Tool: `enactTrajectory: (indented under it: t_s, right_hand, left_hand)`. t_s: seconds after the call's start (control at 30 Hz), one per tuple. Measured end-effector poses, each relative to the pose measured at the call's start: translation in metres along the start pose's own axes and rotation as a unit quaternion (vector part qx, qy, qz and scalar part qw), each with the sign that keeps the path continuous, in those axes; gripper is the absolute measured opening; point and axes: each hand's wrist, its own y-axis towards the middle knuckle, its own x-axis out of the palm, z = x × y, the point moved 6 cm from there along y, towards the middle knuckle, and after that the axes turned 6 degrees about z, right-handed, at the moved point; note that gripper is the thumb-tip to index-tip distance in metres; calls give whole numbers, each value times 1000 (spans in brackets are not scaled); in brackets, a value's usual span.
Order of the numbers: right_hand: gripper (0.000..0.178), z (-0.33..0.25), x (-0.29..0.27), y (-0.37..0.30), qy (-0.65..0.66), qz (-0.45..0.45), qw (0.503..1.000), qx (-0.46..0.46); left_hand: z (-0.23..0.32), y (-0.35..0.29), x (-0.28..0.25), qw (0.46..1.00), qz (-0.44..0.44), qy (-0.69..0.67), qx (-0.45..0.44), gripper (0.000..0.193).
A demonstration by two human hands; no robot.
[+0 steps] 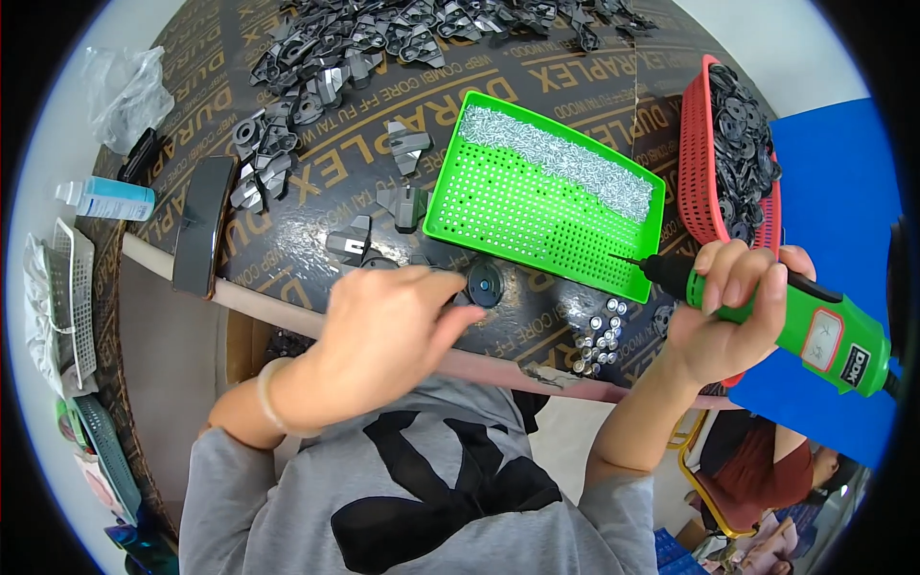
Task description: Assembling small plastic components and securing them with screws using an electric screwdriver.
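Note:
My left hand [383, 321] is at the table's near edge, thumb and fingers closed on a black plastic part with a round wheel-like disc [485, 284]. The hand hides the rest of that part. Gripped in my right hand [728, 311] is a green electric screwdriver [815, 331], tilted so that its thin bit points left over the near right corner of a green perforated tray [522, 257]. Many small silvery screws [556, 158] lie along the tray's far side. Between my hands, a cluster of small round metal pieces [599, 335] sits on the table.
Dark angular plastic parts [407, 146] lie left of the tray, with a large heap [383, 38] behind. At right stands a red basket [698, 163] of black discs. A phone [203, 230] and a blue bottle [115, 198] are at left. Another person [767, 470] appears lower right.

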Motion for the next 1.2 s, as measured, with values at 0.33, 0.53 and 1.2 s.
enactTrajectory:
  t_s: [0.33, 0.53, 1.2]
  right_hand:
    - [27, 17, 4, 0, 14, 0, 1000, 3]
    - [25, 44, 7, 1, -24, 50, 997, 44]
    - [26, 54, 8, -3, -30, 43, 998, 38]
  left_hand:
    - [2, 15, 29, 994, -41, 102, -15, 22]
    - [7, 15, 30, 998, -23, 61, -9, 28]
    - [10, 5, 41, 847, -120, -496, -147, 28]
